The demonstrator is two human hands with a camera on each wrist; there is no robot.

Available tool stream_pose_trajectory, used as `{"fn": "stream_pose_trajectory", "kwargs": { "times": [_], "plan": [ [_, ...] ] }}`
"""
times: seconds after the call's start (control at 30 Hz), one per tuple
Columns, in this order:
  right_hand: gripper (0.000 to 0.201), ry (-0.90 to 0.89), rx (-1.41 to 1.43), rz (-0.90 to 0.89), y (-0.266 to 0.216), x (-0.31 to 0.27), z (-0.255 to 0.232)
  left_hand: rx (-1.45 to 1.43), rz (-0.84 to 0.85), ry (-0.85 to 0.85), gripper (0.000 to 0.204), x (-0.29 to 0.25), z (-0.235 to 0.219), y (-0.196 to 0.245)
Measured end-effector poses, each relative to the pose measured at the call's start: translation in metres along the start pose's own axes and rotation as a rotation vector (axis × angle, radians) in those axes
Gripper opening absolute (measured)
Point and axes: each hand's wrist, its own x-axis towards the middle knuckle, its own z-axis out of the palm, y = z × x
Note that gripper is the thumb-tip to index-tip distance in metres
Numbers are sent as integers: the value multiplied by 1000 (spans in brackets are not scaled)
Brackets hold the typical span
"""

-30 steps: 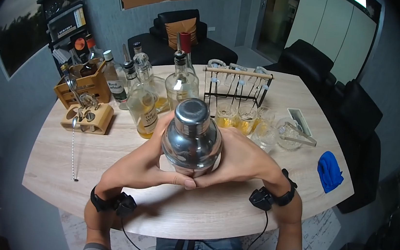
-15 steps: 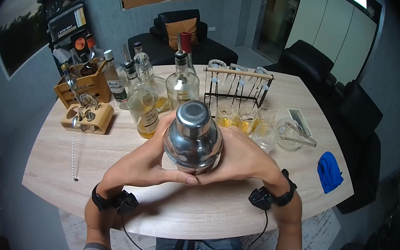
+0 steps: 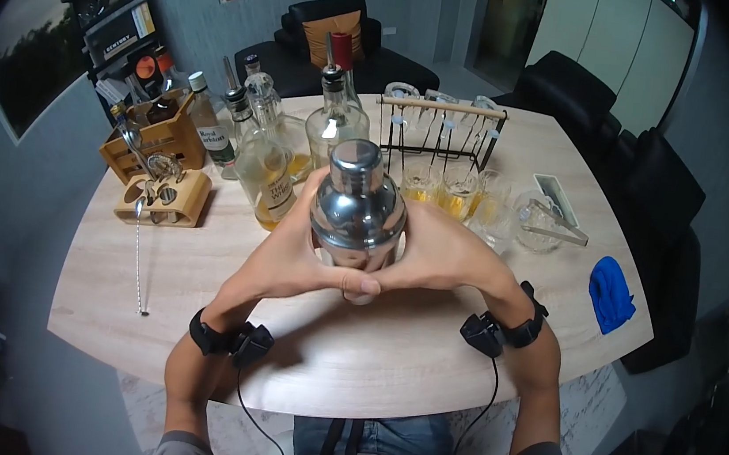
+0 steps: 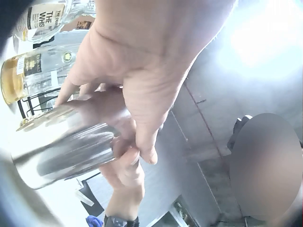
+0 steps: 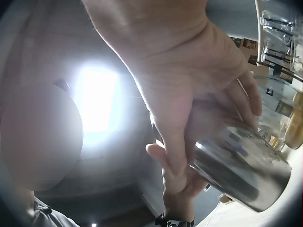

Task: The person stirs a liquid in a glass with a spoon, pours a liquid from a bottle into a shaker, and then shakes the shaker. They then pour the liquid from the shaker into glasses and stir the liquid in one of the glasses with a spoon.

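A shiny steel cocktail shaker [image 3: 357,213] stands upright between both hands, its domed top and small cap facing the head camera. My left hand [image 3: 281,259] holds its left side, and my right hand [image 3: 446,249] wraps the opposite side. The thumbs meet and overlap at the front of the shaker. In the left wrist view, fingers spread along the metal body [image 4: 66,146]; the right wrist view shows the lower cup [image 5: 246,168] extending below the fingers. Just beyond the left hand is a whisky bottle [image 3: 275,187].
Several pourer-topped bottles [image 3: 335,122] stand behind. Amber-filled glasses [image 3: 457,193] sit before a glass rack [image 3: 444,107]. Tongs [image 3: 559,233] lie across a glass bowl [image 3: 534,236] near a blue cloth [image 3: 612,293]. A bar spoon [image 3: 140,257] leans on a wooden tool holder [image 3: 190,200] at left.
The head view has tilted, so the table sits higher in it. Shaker and hands have shifted slightly away from the body, still gripped. The thumbs overlap more.
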Motion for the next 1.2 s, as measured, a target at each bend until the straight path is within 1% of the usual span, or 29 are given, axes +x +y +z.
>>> {"fn": "stream_pose_trajectory", "kwargs": {
  "times": [0.03, 0.07, 0.1, 0.17, 0.23, 0.27, 0.33, 0.37, 0.43, 0.47, 0.53, 0.57, 0.63, 0.67, 0.7, 0.77, 0.8, 0.87, 0.9, 0.97, 1.0, 1.03, 1.1, 1.13, 1.2],
  "plan": [
    [86, -2, 8, 6, 2, 0, 1, 20, -1, 15, 123, 2, 0, -3],
    [85, 4, 13, -30, 4, 2, 2, 36, 11, 23, 114, 3, 1, -6],
    [85, 9, 17, -68, 7, 3, 3, 35, 4, 20, 114, 4, 1, -7],
    [82, -7, -17, -78, 8, 3, -2, -25, -69, 23, 109, 5, 1, -10],
    [76, -160, -204, 66, -4, -1, -14, -29, -87, 7, 108, 6, 1, -13],
    [76, -159, -200, 66, -4, -2, -18, 20, -75, -7, 109, 7, 1, -14],
    [76, -226, -346, 102, 1, -6, -24, 69, -72, -28, 110, 6, 2, -18],
    [76, -226, -339, 106, 7, -9, -27, 75, -50, -46, 111, 6, 3, -22],
    [60, -81, -413, 26, 20, -13, -32, 78, -33, -69, 112, 7, 3, -25],
    [60, -81, -408, 29, 22, -14, -34, 71, -43, -70, 111, 7, 4, -26],
    [42, 118, -320, -51, 22, -16, -38, 64, -56, -77, 111, 8, 5, -28],
    [42, 121, -316, -48, 20, -16, -40, 62, -68, -87, 112, 8, 6, -29],
    [35, 355, -133, -150, 11, -11, -40, 63, -83, -100, 112, 9, 7, -32],
    [35, 404, -40, -196, 7, -10, -37, 56, -92, -108, 112, 9, 9, -34],
    [35, 406, -36, -197, 4, -10, -33, 50, -101, -115, 112, 9, 10, -36],
    [39, 383, 139, -279, -2, -8, -25, 26, -110, -120, 112, 9, 12, -39],
    [39, 386, 144, -280, -1, -5, -19, -3, -115, -123, 112, 9, 12, -40],
    [49, 407, 130, -379, 2, 0, -6, -6, -120, -123, 110, 8, 13, -45],
    [49, 409, 133, -378, -1, -1, -4, -14, -121, -119, 107, 7, 13, -46],
    [53, 252, -30, -206, -9, -2, -3, -13, -126, -137, 104, 7, 14, -48],
    [50, 230, 41, -166, -5, 1, 4, -13, -125, -153, 101, 8, 14, -49],
    [50, 230, 42, -165, -4, 3, 6, -13, -126, -153, 101, 9, 13, -48],
    [40, 240, 129, -157, -3, 8, 9, -23, -264, -265, 97, 10, 8, -47],
    [40, 236, 129, -158, -1, 9, 10, -24, -265, -261, 97, 9, 7, -47],
    [32, 237, 166, -192, 2, 12, 11, -53, -205, -274, 101, 10, 9, -50]
  ]
}}
